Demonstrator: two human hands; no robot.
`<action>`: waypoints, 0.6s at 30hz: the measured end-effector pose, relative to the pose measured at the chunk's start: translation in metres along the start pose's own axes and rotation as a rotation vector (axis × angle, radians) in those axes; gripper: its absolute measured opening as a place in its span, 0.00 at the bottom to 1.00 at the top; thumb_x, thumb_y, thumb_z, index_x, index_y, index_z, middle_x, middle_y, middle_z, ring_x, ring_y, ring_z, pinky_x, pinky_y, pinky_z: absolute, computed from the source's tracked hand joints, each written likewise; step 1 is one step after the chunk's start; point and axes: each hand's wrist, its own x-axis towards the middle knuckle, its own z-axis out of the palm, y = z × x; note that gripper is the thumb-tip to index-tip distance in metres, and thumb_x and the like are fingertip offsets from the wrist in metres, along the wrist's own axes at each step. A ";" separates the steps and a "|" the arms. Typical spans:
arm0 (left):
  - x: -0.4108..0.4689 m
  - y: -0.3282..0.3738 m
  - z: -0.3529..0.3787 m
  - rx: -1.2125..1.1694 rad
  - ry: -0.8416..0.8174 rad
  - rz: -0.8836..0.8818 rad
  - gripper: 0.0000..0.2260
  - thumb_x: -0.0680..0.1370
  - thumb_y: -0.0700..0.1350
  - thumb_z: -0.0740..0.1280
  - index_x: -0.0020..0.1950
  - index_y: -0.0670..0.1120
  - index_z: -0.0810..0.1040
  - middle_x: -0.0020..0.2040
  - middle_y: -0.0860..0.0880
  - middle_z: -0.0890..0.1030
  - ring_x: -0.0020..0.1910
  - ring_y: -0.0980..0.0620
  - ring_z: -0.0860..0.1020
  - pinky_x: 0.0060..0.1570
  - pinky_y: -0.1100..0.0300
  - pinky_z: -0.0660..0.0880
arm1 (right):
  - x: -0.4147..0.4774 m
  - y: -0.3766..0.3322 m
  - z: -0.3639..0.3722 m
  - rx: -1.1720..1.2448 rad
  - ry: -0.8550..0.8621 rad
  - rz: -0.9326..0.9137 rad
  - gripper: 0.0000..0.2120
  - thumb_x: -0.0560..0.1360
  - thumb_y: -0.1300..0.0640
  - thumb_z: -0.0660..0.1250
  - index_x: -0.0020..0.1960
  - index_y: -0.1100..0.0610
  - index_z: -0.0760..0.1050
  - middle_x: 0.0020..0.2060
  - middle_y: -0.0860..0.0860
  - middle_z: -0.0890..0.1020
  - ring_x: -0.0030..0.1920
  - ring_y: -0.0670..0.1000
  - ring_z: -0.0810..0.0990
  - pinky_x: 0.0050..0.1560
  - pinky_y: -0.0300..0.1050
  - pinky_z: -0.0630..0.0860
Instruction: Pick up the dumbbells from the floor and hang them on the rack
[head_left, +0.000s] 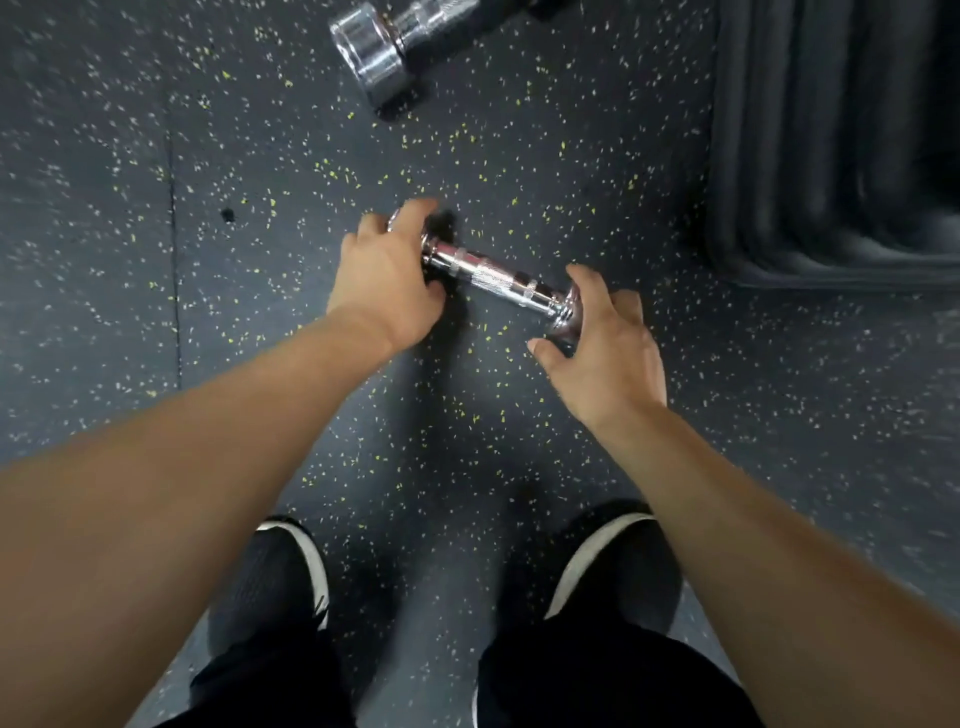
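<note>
A small chrome dumbbell (488, 273) lies on the speckled rubber floor straight ahead of me, its bar running from upper left to lower right. My left hand (387, 275) curls over its left head, which is mostly hidden under the fingers. My right hand (602, 345) wraps fingers and thumb around the right head. A second, bigger chrome dumbbell (387, 41) rests on the floor at the top of the view, partly cut off by the frame edge. No rack is in view.
A dark ribbed mat or base (831, 156) fills the upper right corner. My two black shoes with white soles (291, 577) (608, 566) stand below the hands. A floor-tile seam (174, 260) runs along the left.
</note>
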 end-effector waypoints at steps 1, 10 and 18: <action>0.002 0.000 0.001 -0.016 0.011 -0.009 0.31 0.78 0.38 0.69 0.79 0.53 0.65 0.68 0.36 0.72 0.68 0.34 0.71 0.72 0.47 0.69 | 0.001 -0.001 0.001 0.025 0.009 -0.008 0.36 0.78 0.50 0.75 0.80 0.42 0.60 0.67 0.55 0.70 0.57 0.59 0.81 0.62 0.55 0.78; 0.011 -0.011 -0.003 -0.129 0.048 0.019 0.23 0.73 0.34 0.71 0.64 0.49 0.72 0.54 0.47 0.79 0.54 0.45 0.73 0.50 0.60 0.69 | 0.001 0.018 -0.005 0.262 0.006 -0.099 0.27 0.68 0.56 0.80 0.62 0.40 0.74 0.52 0.43 0.80 0.45 0.44 0.80 0.50 0.44 0.79; -0.028 0.000 -0.054 -0.699 0.038 -0.137 0.22 0.70 0.26 0.68 0.49 0.54 0.75 0.41 0.52 0.76 0.39 0.50 0.74 0.36 0.61 0.73 | -0.036 -0.009 -0.063 0.612 0.010 -0.119 0.27 0.65 0.57 0.80 0.60 0.37 0.79 0.43 0.33 0.83 0.38 0.35 0.82 0.40 0.33 0.77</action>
